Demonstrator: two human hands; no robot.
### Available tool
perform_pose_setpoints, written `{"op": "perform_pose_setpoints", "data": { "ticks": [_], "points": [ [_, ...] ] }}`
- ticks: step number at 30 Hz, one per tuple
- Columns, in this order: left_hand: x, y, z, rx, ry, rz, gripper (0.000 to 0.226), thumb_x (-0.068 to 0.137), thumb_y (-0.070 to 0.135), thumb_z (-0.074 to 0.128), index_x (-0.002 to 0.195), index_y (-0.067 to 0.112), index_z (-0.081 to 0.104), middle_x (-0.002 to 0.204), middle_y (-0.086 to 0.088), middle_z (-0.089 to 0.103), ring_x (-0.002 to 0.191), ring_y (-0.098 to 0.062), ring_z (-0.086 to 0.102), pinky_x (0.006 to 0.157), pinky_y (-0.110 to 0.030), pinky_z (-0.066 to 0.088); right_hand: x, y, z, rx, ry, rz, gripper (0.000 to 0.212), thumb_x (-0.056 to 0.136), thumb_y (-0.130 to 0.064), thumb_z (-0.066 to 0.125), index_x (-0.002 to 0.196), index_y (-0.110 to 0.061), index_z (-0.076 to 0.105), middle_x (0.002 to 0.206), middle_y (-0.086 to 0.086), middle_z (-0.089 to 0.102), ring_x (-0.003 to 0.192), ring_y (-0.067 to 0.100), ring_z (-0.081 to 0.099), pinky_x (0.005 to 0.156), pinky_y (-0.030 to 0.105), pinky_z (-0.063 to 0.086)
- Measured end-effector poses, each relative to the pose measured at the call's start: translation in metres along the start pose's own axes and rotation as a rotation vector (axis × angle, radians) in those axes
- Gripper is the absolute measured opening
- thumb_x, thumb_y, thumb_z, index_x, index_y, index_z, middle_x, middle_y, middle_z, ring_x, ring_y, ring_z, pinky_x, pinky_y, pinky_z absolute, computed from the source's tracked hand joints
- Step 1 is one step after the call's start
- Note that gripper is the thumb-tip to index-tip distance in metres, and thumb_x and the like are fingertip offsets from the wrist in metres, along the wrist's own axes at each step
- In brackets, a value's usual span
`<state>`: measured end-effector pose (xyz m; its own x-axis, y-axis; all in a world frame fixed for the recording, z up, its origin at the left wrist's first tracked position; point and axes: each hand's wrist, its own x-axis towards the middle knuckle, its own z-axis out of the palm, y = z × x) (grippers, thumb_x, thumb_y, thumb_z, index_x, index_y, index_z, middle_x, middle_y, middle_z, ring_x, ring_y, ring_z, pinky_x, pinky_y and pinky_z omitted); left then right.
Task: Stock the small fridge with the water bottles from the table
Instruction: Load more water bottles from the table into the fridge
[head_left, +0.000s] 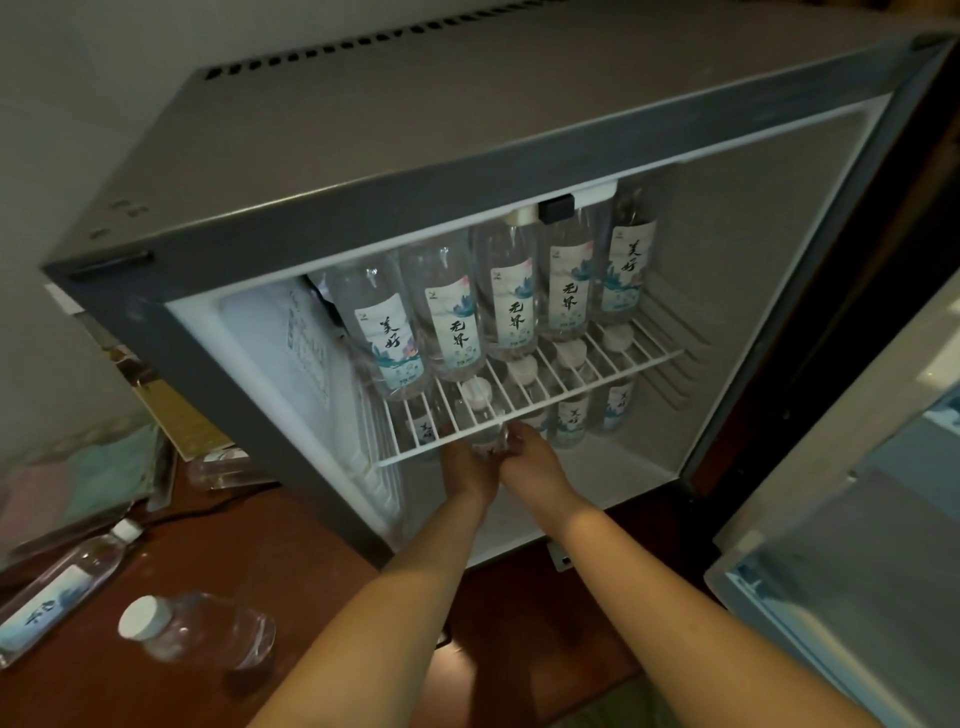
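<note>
Both hands, left hand (470, 470) and right hand (532, 460), grasping bottle (480, 415) under wire shelf (519, 415).

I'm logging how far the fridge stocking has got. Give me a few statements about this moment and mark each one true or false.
1. Five water bottles stand on the wire shelf. True.
2. The fridge door is closed. False: it stands open at the right.
3. Both hands hold one bottle under the front edge of the shelf. True: left hand and right hand grip it together.
4. No bottles remain on the table. False: a labelled bottle and a clear bottle lie at the left.
5. The lower compartment holds no bottles. False: several stand under the shelf.
</note>
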<state>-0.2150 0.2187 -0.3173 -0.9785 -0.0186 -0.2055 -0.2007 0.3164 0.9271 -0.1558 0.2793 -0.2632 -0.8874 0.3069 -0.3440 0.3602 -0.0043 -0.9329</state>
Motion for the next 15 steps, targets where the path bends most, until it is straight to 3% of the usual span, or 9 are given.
{"op": "perform_pose_setpoints", "data": {
  "ticks": [2, 4, 5, 7, 9, 12, 15],
  "points": [
    [0.001, 0.000, -0.001, -0.027, 0.019, 0.019, 0.037, 0.083, 0.000, 0.060, 0.119, -0.004, 0.054, 0.115, -0.022, 0.062, 0.105, -0.032, 0.061, 0.089, -0.036, 0.050, -0.003, 0.001, 0.001, -0.016, -0.041, 0.003, 0.055, 0.082, 0.012, 0.037, 0.133, -0.006, 0.045, 0.128, 0.013, 0.056, 0.115, 0.022, 0.054, 0.087, 0.029, 0.050],
    [0.003, 0.001, 0.000, 0.012, 0.043, 0.020, 0.042, 0.080, 0.004, 0.067, 0.118, -0.005, 0.053, 0.112, -0.024, 0.062, 0.103, -0.031, 0.062, 0.083, -0.034, 0.049, -0.007, 0.003, 0.001, -0.065, -0.074, -0.003, 0.055, 0.082, 0.013, 0.036, 0.133, -0.006, 0.044, 0.132, 0.013, 0.054, 0.113, 0.019, 0.052, 0.072, 0.017, 0.045],
    [0.004, 0.000, 0.000, 0.007, 0.031, 0.021, 0.044, 0.079, 0.004, 0.067, 0.119, -0.005, 0.052, 0.112, -0.024, 0.062, 0.103, -0.030, 0.062, 0.084, -0.035, 0.050, -0.009, 0.004, 0.000, -0.082, -0.082, -0.005, 0.057, 0.082, 0.013, 0.035, 0.135, -0.006, 0.042, 0.137, 0.012, 0.050, 0.120, 0.020, 0.049, 0.077, 0.018, 0.044],
    [0.004, -0.001, 0.000, -0.018, 0.001, 0.014, 0.046, 0.079, 0.003, 0.067, 0.122, -0.002, 0.051, 0.115, -0.019, 0.063, 0.105, -0.027, 0.062, 0.087, -0.036, 0.051, -0.012, 0.005, -0.001, -0.100, -0.095, 0.010, 0.063, 0.084, 0.012, 0.035, 0.143, -0.007, 0.031, 0.148, 0.009, 0.037, 0.136, 0.020, 0.035, 0.102, 0.026, 0.037],
    [0.004, -0.003, -0.003, -0.022, -0.023, 0.029, 0.042, 0.078, 0.000, 0.067, 0.118, 0.002, 0.054, 0.112, -0.013, 0.064, 0.103, -0.023, 0.061, 0.084, -0.032, 0.049, -0.014, 0.005, -0.001, -0.097, -0.103, 0.020, 0.064, 0.085, 0.013, 0.034, 0.145, -0.008, 0.026, 0.151, 0.008, 0.031, 0.140, 0.019, 0.029, 0.110, 0.030, 0.030],
    [0.006, -0.008, -0.004, 0.044, -0.050, -0.010, 0.046, 0.074, -0.004, 0.070, 0.116, 0.002, 0.053, 0.116, -0.017, 0.062, 0.107, -0.026, 0.060, 0.086, -0.033, 0.049, -0.018, 0.003, -0.003, -0.070, -0.097, 0.056, 0.063, 0.085, 0.013, 0.036, 0.143, -0.009, 0.031, 0.147, 0.011, 0.038, 0.135, 0.021, 0.036, 0.096, 0.027, 0.038],
    [-0.006, -0.015, -0.008, 0.004, -0.075, -0.191, 0.056, 0.076, -0.002, 0.067, 0.125, -0.002, 0.039, 0.123, -0.017, 0.054, 0.115, -0.031, 0.054, 0.096, -0.039, 0.048, -0.026, 0.004, -0.006, -0.075, -0.103, 0.119, 0.059, 0.086, 0.012, 0.036, 0.140, -0.010, 0.037, 0.143, 0.012, 0.043, 0.127, 0.021, 0.043, 0.088, 0.023, 0.042]
  ]
}}
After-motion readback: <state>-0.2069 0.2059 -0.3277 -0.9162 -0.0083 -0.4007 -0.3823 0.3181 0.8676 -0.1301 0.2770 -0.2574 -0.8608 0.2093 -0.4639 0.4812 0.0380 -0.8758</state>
